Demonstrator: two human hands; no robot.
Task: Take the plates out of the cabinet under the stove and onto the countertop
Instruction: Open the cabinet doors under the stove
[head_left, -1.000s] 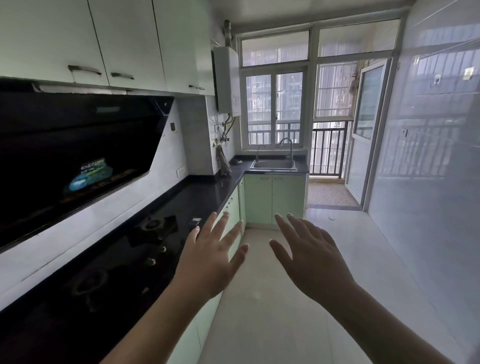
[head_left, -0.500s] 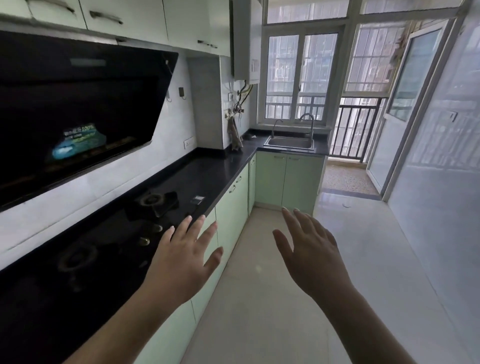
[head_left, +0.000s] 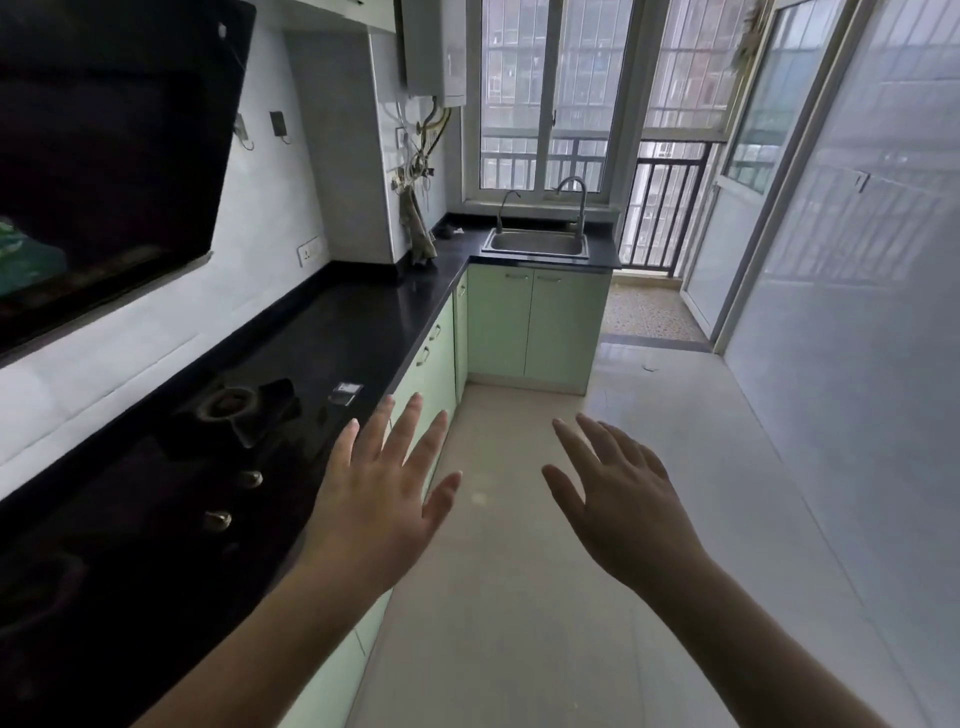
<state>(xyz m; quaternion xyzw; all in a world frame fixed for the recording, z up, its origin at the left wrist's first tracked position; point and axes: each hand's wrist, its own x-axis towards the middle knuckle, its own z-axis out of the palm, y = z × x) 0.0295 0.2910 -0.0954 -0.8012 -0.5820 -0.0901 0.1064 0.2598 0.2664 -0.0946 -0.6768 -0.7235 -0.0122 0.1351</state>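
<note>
Head view: a narrow kitchen, both arms stretched out ahead, nothing held.
Left hand: palm down, fingers spread wide, hanging over the front edge of the stove with its thumb out over the floor.
Right hand: open too, fingers fanned apart, out over the floor and well to the right of the stove.
Stove: black glass top set into the countertop, one burner at its far end, two metal knobs along the front, just left of the left hand.
Countertop: dark stone, running on beyond the stove toward the window; a small label or card lies near the stove's far corner.
Cabinet under the stove: pale green front below the left forearm, mostly hidden by that arm; I cannot tell how its door stands.
Plates: none in sight; the cabinet's inside is not visible.
Other cabinet doors: green, shut, past the stove along the same run.
Hood: big black panel on the wall above the stove.
Sink: steel, far beyond the stove under the window, two taps behind it.
Water heater: white box high on the wall, up past the stove's far end, pipes dangling below.
Balcony door: far right of the stove, beside a dark railing.
</note>
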